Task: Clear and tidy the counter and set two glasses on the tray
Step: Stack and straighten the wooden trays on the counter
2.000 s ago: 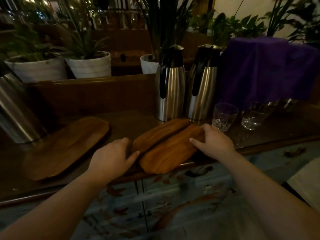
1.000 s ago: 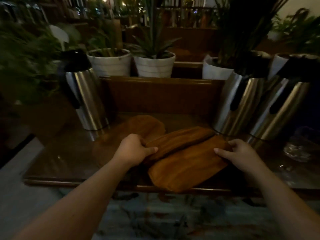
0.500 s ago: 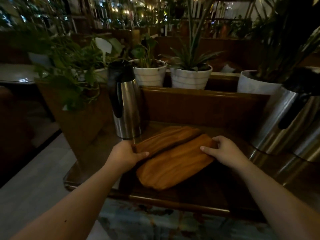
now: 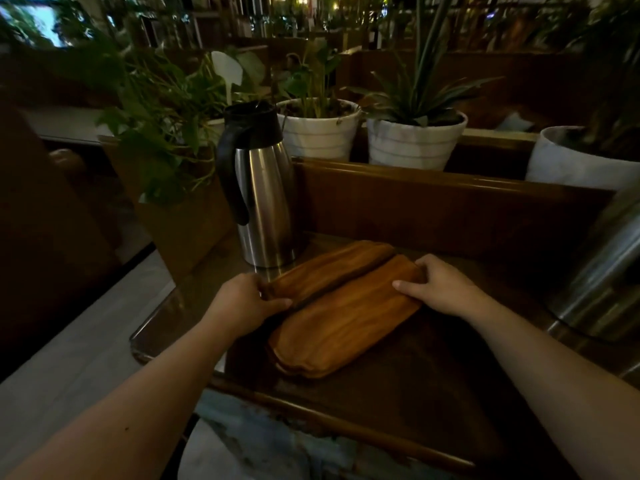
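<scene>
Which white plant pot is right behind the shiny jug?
The left striped white pot, tucked behind the steel jug. The spiky-plant pot and the far-right pot sit away from it.

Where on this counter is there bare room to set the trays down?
Bare: the near strip between the trays and the front edge, and the patch right of them toward the right jug. Crowded: the back left corner by the left jug.

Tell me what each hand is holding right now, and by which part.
Both hold the stacked wooden trays on the counter: left hand grips the left end, right hand the far right end.
</scene>
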